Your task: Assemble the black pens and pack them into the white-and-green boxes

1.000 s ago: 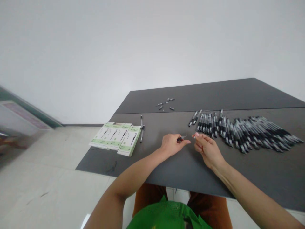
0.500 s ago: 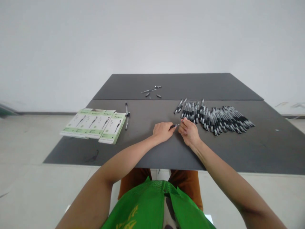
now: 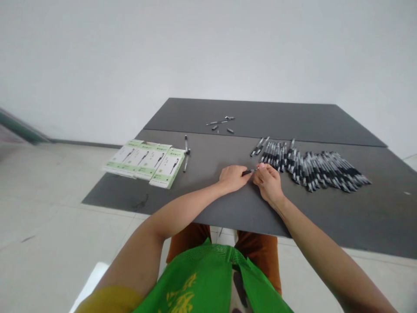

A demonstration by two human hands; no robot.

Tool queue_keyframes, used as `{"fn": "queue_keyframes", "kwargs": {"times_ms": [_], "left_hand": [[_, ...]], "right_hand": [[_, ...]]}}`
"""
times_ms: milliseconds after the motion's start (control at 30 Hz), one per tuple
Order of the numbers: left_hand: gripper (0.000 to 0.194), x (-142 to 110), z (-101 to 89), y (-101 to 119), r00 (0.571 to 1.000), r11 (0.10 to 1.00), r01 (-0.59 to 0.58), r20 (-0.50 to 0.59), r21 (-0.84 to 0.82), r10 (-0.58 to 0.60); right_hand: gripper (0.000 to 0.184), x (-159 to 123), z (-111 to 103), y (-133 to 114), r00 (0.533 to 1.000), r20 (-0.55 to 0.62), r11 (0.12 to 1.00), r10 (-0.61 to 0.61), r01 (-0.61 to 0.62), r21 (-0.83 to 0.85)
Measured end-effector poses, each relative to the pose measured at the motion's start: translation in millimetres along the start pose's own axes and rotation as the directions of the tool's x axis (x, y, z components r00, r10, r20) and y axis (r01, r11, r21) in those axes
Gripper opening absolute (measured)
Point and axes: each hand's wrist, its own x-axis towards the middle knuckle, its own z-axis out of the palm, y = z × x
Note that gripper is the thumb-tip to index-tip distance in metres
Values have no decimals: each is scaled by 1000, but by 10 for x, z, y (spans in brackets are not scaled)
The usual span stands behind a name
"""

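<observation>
My left hand (image 3: 233,177) is closed around a pen (image 3: 247,172), whose black grip pokes out past the thumb toward the right. Close beside it, my right hand (image 3: 269,181) pinches thumb and forefinger together at the pen's front end, on a small pale tip piece that the fingertips mostly cover. Both hands are just above the dark table, near its front. Behind and right of my right hand lies a row of pens (image 3: 275,154) with clear barrels and black grips, which runs on into a larger heap of pens (image 3: 325,169).
Green-and-white pen boxes (image 3: 167,167) lie overlapping at the left of the dark table (image 3: 208,204). Two pens (image 3: 186,154) lie end to end beside them. On the rear table panel are a refill (image 3: 216,123), small caps (image 3: 230,130) and other bits. A white wall stands behind.
My hands have come together: the right fingers, earlier apart from the pen with a small shiny piece, now meet its front end. The head view has shifted; the table items lie as before.
</observation>
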Motion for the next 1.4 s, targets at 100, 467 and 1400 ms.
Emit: {"fn": "queue_keyframes", "kwargs": {"times_ms": [100, 467, 1400], "left_hand": [[41, -13, -17, 23, 1000, 1000, 17, -1, 1, -17], [30, -61, 1, 81, 998, 997, 57, -23, 46, -56], [42, 8, 36, 31, 995, 996, 74, -64, -54, -78]], "right_hand": [[33, 16, -8, -9, 1000, -15, 999, 28, -27, 39], [42, 11, 10, 20, 998, -37, 998, 54, -53, 30], [33, 1, 26, 12, 1000, 9, 999, -14, 14, 43]]}}
